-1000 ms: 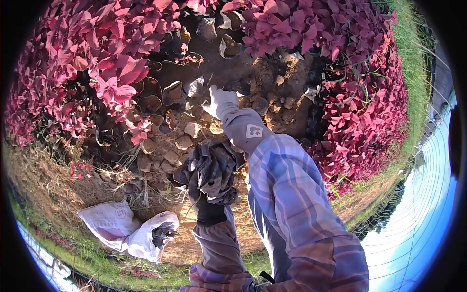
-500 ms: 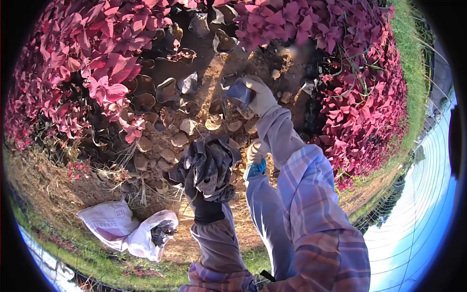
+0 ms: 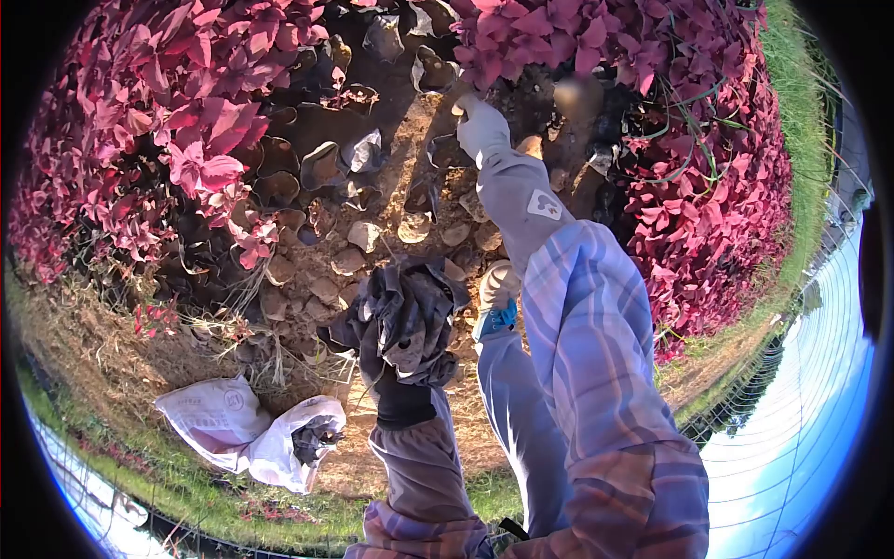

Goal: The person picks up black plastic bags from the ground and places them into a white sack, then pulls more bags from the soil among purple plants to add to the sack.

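Head view: black plastic bundle (image 3: 410,317), crumpled & folded over in many layers, is held up at lower centre by L hand (image 3: 384,373). L grip is closed round the bundle's lower part, w/ fingers mostly hidden by the plastic; a dark cuff (image 3: 404,405) is worn at that wrist.

R hand (image 3: 481,129), in a pale glove, is stretched out to upper centre, over dark soil. Its fingers are bent & pointed away from the body, close to an open black grow bag (image 3: 433,71); contact can't be confirmed. How far R grip is open, & whether anything is held, can't be told, as the fingertips are partly hidden & small.

More black grow bags (image 3: 321,166) are seen L of R hand, standing or tipped at various angles, w/ rounded soil clods (image 3: 414,226) laid betw. them & the bundle. Red-leaved plants (image 3: 200,140) are massed on both sides. A shoe (image 3: 498,289) w/ a blue part is planted just below the clods, R of the bundle. At lower L, a white sack (image 3: 293,452) is laid on dry ground, w/ dark plastic (image 3: 312,438) seen in its mouth.
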`<control>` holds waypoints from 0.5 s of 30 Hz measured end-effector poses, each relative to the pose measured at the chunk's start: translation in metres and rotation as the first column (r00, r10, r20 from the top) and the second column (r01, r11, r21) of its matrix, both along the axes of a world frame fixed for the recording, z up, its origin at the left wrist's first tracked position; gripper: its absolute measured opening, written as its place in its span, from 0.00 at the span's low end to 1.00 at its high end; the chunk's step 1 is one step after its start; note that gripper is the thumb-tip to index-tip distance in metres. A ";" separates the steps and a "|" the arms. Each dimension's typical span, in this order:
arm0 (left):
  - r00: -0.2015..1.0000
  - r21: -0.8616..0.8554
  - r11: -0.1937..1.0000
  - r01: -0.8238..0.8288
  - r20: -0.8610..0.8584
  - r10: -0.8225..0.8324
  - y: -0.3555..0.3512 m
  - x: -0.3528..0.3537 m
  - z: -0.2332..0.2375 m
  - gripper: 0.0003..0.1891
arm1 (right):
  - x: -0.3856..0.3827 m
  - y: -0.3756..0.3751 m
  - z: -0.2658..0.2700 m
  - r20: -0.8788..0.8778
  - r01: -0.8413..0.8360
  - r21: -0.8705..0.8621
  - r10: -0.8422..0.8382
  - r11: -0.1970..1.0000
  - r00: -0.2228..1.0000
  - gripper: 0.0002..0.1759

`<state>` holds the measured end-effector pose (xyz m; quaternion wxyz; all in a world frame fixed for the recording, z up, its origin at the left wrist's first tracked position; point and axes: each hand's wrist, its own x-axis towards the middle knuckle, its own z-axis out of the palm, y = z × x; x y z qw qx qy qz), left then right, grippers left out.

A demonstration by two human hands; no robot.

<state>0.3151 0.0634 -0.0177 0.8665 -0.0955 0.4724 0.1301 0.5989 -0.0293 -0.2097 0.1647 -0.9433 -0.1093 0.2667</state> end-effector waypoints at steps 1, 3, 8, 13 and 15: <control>1.000 -0.004 1.000 -0.001 0.010 0.001 0.000 0.002 0.001 0.13 | -0.003 0.005 -0.004 -0.115 0.061 -0.082 -0.070 0.995 0.991 0.20; 1.000 -0.015 1.000 -0.008 0.028 0.009 -0.002 0.004 0.002 0.13 | -0.009 0.008 -0.006 -0.299 0.041 -0.260 -0.121 0.965 0.947 0.26; 0.999 -0.057 0.998 -0.026 -0.022 0.025 -0.001 0.019 0.019 0.14 | -0.048 -0.009 -0.008 -0.477 0.016 -0.178 -0.101 0.984 0.873 0.32; 0.963 -0.091 0.991 -0.101 0.242 0.121 -0.019 -0.008 -0.015 0.15 | -0.079 0.001 -0.011 -0.847 0.844 0.200 -0.345 0.497 0.404 0.17; 0.941 -0.065 0.992 -0.107 0.314 0.122 -0.021 -0.023 -0.023 0.19 | -0.079 0.007 0.002 -0.895 0.892 0.148 -0.326 0.427 0.304 0.12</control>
